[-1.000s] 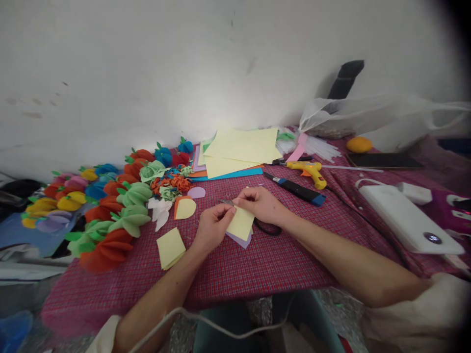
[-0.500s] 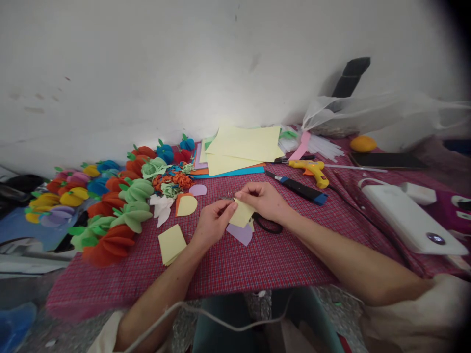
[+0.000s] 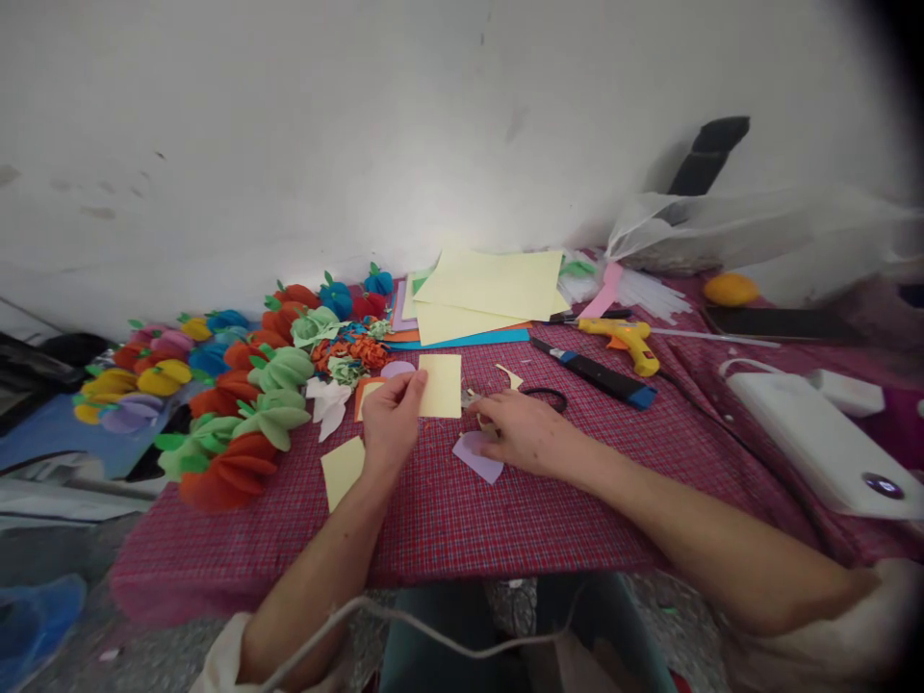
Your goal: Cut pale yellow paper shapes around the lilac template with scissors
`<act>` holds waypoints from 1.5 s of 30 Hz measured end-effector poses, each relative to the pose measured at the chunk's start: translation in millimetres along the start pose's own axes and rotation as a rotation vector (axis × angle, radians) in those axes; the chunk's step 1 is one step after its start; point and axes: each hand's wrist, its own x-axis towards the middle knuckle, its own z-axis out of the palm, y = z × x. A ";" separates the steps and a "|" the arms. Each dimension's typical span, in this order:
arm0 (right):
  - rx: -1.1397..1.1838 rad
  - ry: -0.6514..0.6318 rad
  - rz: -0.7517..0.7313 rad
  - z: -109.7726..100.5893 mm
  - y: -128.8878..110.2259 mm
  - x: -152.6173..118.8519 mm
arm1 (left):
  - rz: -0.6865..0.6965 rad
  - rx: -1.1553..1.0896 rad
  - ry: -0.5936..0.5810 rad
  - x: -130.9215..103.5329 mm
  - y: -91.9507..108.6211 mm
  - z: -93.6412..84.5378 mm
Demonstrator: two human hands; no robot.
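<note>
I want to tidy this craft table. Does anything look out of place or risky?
Mostly normal craft clutter. The utility knife lies loose near the glue gun, and small paper offcuts are scattered beside the scissors, by the right hand.

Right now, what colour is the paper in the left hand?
Pale yellow; the paper in the left hand shows best in the head view.

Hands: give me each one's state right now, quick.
Left hand: closed, pinching the pale yellow paper piece.
Right hand: down on the red checked cloth, touching the lilac paper shape; grip cannot be told.
</note>
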 end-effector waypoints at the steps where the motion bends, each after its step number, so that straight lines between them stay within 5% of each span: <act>1: -0.049 0.007 -0.023 2.1 -2.9 -1.1 | 0.004 0.005 0.002 -0.4 0.0 0.3; 29: -0.086 -0.018 -0.002 8.5 -9.4 -1.8 | 0.036 0.000 -0.029 -2.6 1.8 1.1; 38: 0.184 -0.068 0.055 6.3 0.5 1.6 | 0.019 -0.027 -0.037 -3.1 -0.3 0.4; 45: 0.788 -0.112 0.047 -19.6 5.8 -1.0 | 0.000 -0.010 -0.104 -4.6 -3.9 1.0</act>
